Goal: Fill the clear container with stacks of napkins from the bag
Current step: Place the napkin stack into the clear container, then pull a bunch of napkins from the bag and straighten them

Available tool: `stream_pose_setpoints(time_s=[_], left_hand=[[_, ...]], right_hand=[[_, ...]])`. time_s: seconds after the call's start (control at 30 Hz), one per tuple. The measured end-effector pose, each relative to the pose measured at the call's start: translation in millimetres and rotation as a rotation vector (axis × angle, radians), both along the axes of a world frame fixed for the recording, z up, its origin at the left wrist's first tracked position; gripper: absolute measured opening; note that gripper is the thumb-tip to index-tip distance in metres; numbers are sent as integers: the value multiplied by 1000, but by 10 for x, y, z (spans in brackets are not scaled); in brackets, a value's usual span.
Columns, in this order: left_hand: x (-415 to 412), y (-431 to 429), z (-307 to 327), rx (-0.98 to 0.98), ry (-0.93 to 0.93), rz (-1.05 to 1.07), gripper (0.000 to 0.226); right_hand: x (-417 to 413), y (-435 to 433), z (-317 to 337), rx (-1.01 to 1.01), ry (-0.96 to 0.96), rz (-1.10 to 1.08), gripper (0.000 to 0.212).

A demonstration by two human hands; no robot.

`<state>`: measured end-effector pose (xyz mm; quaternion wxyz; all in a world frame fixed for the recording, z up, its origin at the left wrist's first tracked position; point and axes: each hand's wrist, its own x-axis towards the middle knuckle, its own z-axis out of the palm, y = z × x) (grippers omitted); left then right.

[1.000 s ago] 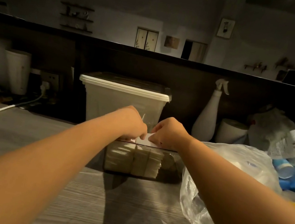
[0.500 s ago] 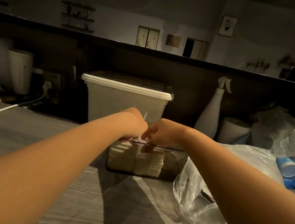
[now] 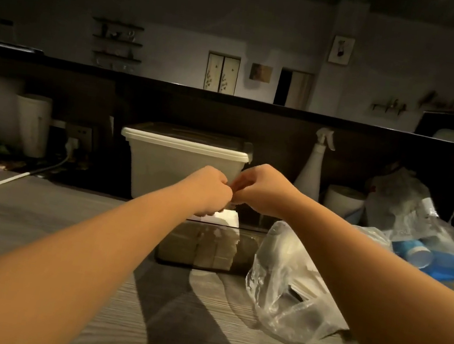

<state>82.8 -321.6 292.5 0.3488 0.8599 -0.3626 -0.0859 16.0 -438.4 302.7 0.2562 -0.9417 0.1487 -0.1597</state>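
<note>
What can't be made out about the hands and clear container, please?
Head view:
Whether the left hand and right hand hold anything: curled fingers hide it.
Right end of the clear plastic container: crumpled clear plastic bag covers it.
Count of white napkin stacks: too dim.

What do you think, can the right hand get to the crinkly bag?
Probably yes. The bag lies on the table just under the right forearm, nothing covering it. The right hand only has to pull back from the clear container.

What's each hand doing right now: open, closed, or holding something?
Left hand: fingers curled on the top of the napkin stack.
Right hand: fingers curled beside the left; what its grip holds cannot be told.
</note>
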Motion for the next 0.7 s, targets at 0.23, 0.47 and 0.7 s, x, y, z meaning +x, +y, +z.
stream_pose_setpoints(time_s=[0.23, 0.47, 0.7], left_hand=[[-497, -118, 67, -73, 44, -102, 12], [-961, -471, -262, -46, 119, -208, 11], [-1049, -722, -845, -159, -34, -164, 48]], right_hand=[[-706, -100, 191, 118, -150, 19, 11], [-1247, -402, -94, 197, 15, -10, 17], [-1366, -713, -599, -397, -65, -323, 22]])
